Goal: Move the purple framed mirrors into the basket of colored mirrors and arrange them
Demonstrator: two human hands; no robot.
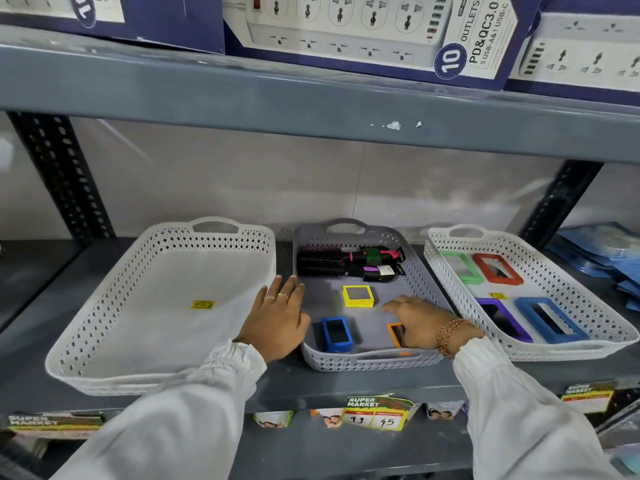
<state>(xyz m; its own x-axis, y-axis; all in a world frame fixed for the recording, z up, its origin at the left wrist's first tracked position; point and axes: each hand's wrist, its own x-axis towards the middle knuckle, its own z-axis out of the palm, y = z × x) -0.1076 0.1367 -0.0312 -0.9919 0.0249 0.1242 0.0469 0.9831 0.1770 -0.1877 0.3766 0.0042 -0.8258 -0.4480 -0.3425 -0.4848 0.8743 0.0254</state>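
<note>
A purple framed mirror (503, 321) lies in the front of the white right basket (568, 292), beside a blue framed mirror (550, 320), with a green one (462, 268) and a red one (497, 268) behind. My right hand (420, 323) is palm down inside the grey middle basket (367, 362), fingers stretched left, covering part of an orange framed mirror (394, 334). I cannot see a grip on it. My left hand (277, 317) rests flat on that basket's left rim, holding nothing.
The grey basket also holds hair brushes (346, 263), a stack of yellow framed mirrors (358, 296) and a small blue framed mirror (336, 334). An empty white basket (104, 341) stands at the left. Boxes of power strips sit on the shelf above (311, 98).
</note>
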